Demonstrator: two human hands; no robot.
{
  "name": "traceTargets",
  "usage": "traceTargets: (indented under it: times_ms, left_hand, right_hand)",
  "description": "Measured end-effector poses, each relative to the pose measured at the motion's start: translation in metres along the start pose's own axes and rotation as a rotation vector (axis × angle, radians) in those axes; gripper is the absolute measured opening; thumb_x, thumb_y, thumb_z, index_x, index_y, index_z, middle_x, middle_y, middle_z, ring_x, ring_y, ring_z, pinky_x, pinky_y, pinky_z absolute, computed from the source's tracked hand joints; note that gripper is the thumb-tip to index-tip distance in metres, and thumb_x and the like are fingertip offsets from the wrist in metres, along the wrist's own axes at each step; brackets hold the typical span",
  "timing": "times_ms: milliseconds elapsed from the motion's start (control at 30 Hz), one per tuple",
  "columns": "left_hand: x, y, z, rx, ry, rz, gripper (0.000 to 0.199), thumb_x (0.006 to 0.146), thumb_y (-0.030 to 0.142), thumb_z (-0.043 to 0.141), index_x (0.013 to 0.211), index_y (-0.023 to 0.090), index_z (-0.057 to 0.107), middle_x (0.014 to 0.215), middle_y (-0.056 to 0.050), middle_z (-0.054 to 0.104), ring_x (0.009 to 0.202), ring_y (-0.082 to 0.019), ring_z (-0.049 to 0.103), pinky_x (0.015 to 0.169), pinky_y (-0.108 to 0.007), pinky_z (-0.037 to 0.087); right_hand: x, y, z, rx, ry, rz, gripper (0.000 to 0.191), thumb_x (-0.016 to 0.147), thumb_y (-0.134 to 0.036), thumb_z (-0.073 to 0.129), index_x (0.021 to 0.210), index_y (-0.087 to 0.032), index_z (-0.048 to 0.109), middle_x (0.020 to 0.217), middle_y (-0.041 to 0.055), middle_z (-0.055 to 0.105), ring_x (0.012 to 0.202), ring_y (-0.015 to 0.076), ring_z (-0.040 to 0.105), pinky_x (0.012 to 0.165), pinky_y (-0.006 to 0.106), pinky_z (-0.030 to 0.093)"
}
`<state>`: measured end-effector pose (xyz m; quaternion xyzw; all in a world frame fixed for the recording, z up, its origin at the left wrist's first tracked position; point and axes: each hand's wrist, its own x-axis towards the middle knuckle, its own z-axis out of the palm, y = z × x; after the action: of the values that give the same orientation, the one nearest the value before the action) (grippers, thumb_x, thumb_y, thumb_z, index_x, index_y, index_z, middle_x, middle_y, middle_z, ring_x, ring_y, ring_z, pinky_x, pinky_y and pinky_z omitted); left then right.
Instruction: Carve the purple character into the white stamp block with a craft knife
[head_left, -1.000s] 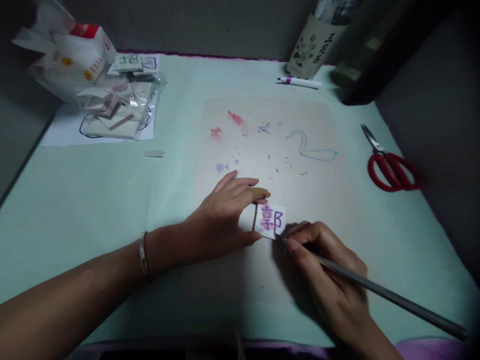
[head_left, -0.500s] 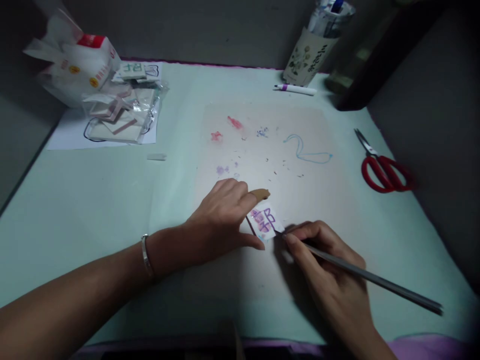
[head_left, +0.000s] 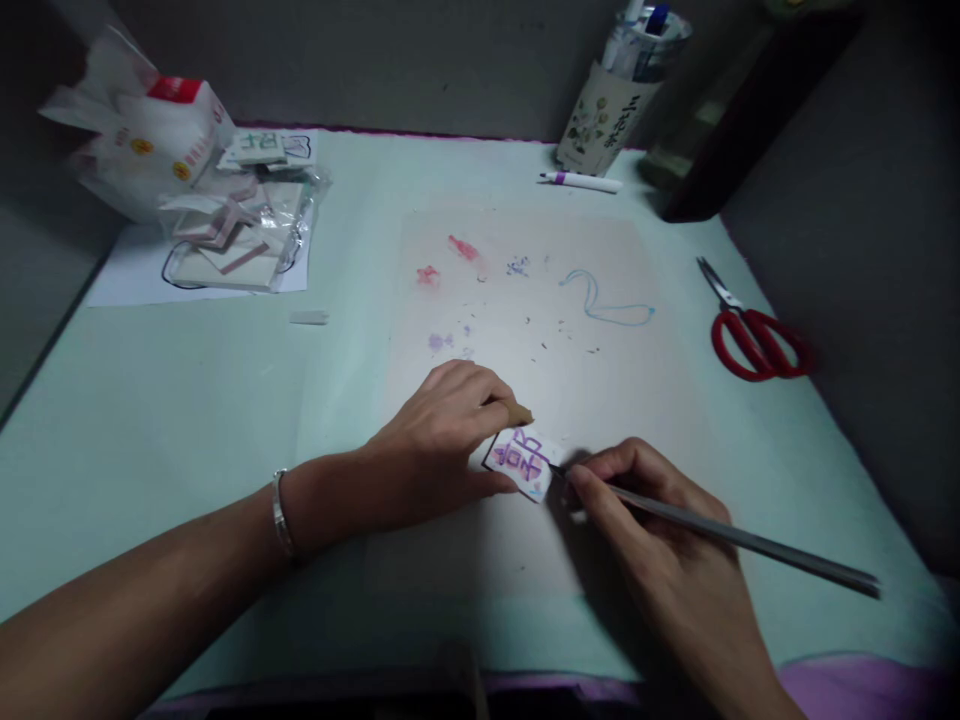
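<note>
White, with a purple character marked on its upper face, the small flat rectangular block (head_left: pixel 523 463) lies at the near centre of the pale beige work sheet (head_left: pixel 450 560), between the two hands. The left hand (head_left: pixel 442 430) pinches it, thumb at the near edge, a finger wearing a tan sleeve-like cover (head_left: pixel 518 411) at the far edge. The right hand (head_left: pixel 660 550) pinches the slim grey rod-shaped tool (head_left: pixel 750 541) pen-fashion, its dark tip at the block's right-hand edge; whether the tip bites into the material cannot be told.

Handling: the block is judged light and slightly yielding, possibly rubber-like; it should grip the skin well but may pivot under sideways load, and its corners may chip. Hold it by opposite side edges, fingertips clear of the tip. The tool appears stiff and smooth; grasp it low, near the tip, for control.
</note>
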<state>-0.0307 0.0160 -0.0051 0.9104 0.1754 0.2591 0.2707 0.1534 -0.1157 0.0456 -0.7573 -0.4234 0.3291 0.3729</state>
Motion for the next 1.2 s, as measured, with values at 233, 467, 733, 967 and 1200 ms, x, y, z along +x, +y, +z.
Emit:
traceTargets:
  times_ms: [233, 467, 733, 967, 1200]
  left_hand:
    - [0.000, 0.002, 0.004, 0.015, 0.041, -0.011, 0.046, 0.085, 0.038, 0.085, 0.123, 0.021, 0.066, 0.103, -0.007, 0.069, 0.100, -0.026, 0.063, 0.109, -0.051, 0.045]
    - [-0.003, 0.004, 0.006, 0.053, 0.021, -0.025, 0.047, 0.086, 0.041, 0.085, 0.123, 0.019, 0.065, 0.102, -0.007, 0.065, 0.099, -0.025, 0.063, 0.118, -0.057, 0.038]
    - [-0.001, 0.004, 0.006, 0.079, 0.010, -0.042, 0.046, 0.082, 0.042, 0.087, 0.119, 0.021, 0.068, 0.102, -0.006, 0.066, 0.102, -0.026, 0.065, 0.121, -0.063, 0.034]
    - [-0.002, 0.005, 0.008, 0.104, 0.043, -0.048, 0.048, 0.079, 0.041, 0.090, 0.117, 0.022, 0.069, 0.100, -0.005, 0.066, 0.100, -0.024, 0.065, 0.123, -0.065, 0.033]
    - [-0.002, 0.006, 0.006, 0.105, 0.039, -0.051, 0.047, 0.081, 0.042, 0.089, 0.118, 0.023, 0.068, 0.100, -0.004, 0.066, 0.100, -0.024, 0.065, 0.123, -0.064, 0.034]
  right_hand:
    - [-0.009, 0.012, 0.009, -0.050, 0.130, -0.025, 0.025, 0.090, -0.040, 0.070, 0.073, -0.022, 0.069, 0.067, 0.0007, 0.070, 0.051, 0.0133, 0.056, 0.044, 0.024, 0.042]
    - [-0.011, 0.021, 0.016, -0.097, 0.212, -0.032, 0.025, 0.093, -0.040, 0.070, 0.075, -0.023, 0.067, 0.069, -0.0003, 0.068, 0.057, 0.0140, 0.055, 0.051, 0.026, 0.041]
    - [-0.010, 0.020, 0.016, -0.026, 0.192, -0.035, 0.026, 0.092, -0.038, 0.069, 0.071, -0.023, 0.065, 0.072, 0.0002, 0.071, 0.063, 0.0156, 0.062, 0.058, 0.027, 0.047]
    - [-0.006, 0.018, 0.016, 0.041, 0.193, -0.095, 0.027, 0.091, -0.033, 0.070, 0.067, -0.023, 0.062, 0.068, -0.0011, 0.069, 0.061, 0.0148, 0.062, 0.056, 0.026, 0.047]
    - [-0.009, 0.023, 0.016, 0.033, 0.178, -0.097, 0.027, 0.093, -0.033, 0.069, 0.069, -0.023, 0.062, 0.071, -0.0021, 0.069, 0.064, 0.0136, 0.062, 0.058, 0.025, 0.047]
